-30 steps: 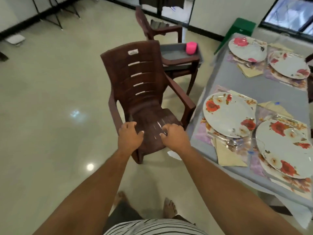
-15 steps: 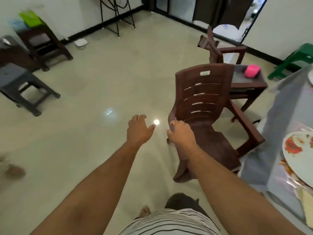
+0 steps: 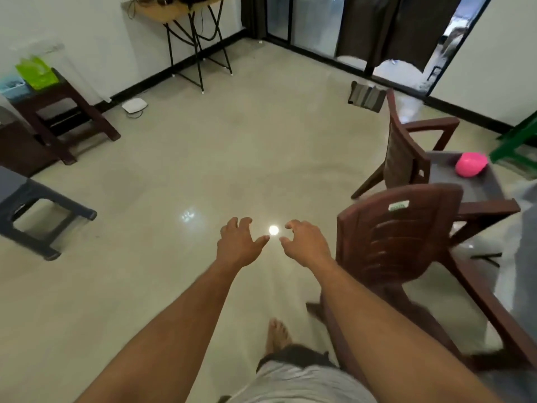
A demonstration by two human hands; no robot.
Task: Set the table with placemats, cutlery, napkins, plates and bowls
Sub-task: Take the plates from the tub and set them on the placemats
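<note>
My left hand [image 3: 239,245] and my right hand [image 3: 305,245] hang side by side over the bare floor, fingers loosely spread, holding nothing. A brown plastic chair [image 3: 395,245] stands just right of my right hand, apart from it. Only a grey strip of the tablecloth [image 3: 527,251] shows at the right edge. No plates, placemats, napkins or cutlery are in view.
A second brown chair [image 3: 406,152] stands behind, beside a grey stool [image 3: 465,181] carrying a pink cup [image 3: 471,164]. A green stool [image 3: 520,141] is at far right. Dark stools [image 3: 37,210] and a brown stand [image 3: 66,114] line the left. A folding table [image 3: 186,16] stands at the back wall.
Both hands have let go of the brown chair and now hover over the floor. The view has swung left, away from the set table.
</note>
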